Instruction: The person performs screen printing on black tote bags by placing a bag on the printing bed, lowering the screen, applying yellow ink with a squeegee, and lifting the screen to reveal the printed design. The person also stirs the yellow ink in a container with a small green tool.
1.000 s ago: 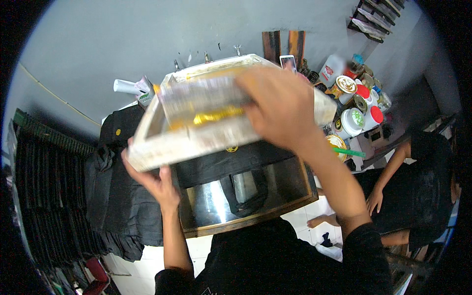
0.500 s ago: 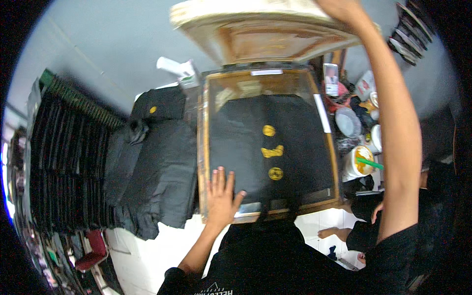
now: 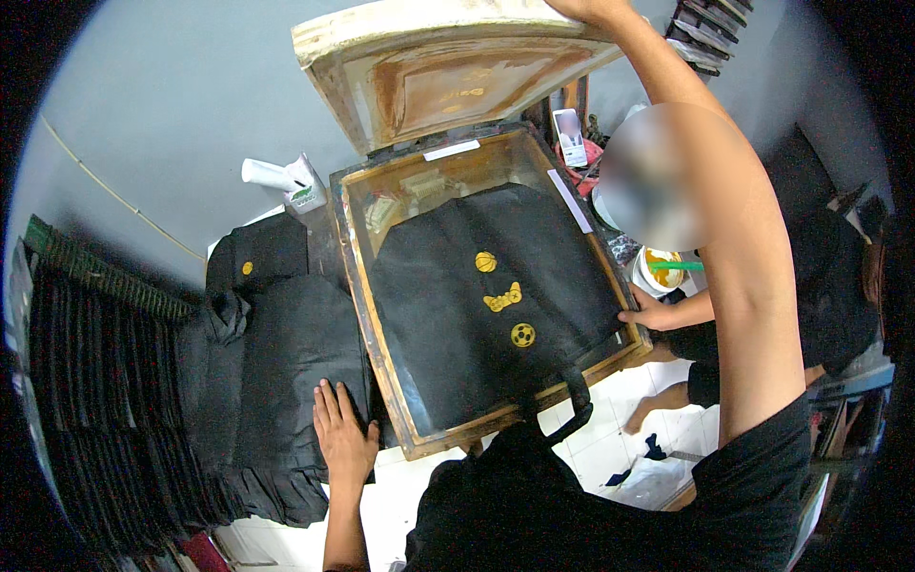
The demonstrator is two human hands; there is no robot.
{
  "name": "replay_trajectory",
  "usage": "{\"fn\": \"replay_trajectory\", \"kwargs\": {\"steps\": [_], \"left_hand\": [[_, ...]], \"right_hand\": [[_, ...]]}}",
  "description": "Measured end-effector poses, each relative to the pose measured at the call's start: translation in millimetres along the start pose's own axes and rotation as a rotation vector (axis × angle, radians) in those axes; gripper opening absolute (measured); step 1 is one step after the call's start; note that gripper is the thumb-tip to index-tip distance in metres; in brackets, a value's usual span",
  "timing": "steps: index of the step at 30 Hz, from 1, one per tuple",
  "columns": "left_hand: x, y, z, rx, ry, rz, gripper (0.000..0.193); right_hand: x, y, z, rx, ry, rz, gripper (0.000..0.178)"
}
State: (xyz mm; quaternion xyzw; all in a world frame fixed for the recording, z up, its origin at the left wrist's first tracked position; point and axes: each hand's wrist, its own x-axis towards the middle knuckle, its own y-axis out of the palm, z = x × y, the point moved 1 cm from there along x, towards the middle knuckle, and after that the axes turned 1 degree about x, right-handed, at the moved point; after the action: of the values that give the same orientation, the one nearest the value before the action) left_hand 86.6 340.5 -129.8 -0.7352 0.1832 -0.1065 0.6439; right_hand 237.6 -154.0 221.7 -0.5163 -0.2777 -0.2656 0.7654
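The person wears a black short-sleeved shirt (image 3: 610, 505) filling the lower middle and lower right of the frame, its sleeve ending above the elbow, both forearms bare, no gloves.

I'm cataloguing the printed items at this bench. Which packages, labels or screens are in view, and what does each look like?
White carton with green patch: behind the black shirt pile, boxy.
Upright rectangular phone-like card: behind the wooden frame, pale face, print too small to tell.
White tape strips: on the frame's far and right edges, narrow.
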Motion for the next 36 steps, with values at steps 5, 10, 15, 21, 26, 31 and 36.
{"fn": "replay_trajectory", "kwargs": {"steps": [5, 10, 15, 21, 26, 31, 36], "left_hand": [[-1, -15, 6, -0.129, -0.039, -0.054, 0.075], [-2, -37, 11, -0.236, -0.065, -0.082, 0.053], [3, -40, 23, -0.499, -0.177, -0.011, 0.039], [8, -56, 37, -0.875, -0.447, -0.037, 0.038], [-3, -87, -4, -1.228, -0.456, -0.102, 0.034], [70, -5, -138, -0.461, 0.524, 0.304, 0.056], [108, 62, -235, -0.432, 0.720, 0.046, 0.056]], "right_hand": [[-1, 2, 1, 0.011, 0.030, 0.000, 0.036], [-6, 4, 3, 0.031, 0.050, 0.000, 0.035], [-4, 4, 0, -0.004, 0.049, -0.005, 0.037], [5, 10, -13, 0.026, -0.008, -0.003, 0.037], [10, 5, -12, 0.177, -0.066, 0.020, 0.037], [21, 3, -16, -0.053, -0.056, -0.030, 0.038], [27, 11, -27, -0.140, -0.177, -0.045, 0.036]]}}
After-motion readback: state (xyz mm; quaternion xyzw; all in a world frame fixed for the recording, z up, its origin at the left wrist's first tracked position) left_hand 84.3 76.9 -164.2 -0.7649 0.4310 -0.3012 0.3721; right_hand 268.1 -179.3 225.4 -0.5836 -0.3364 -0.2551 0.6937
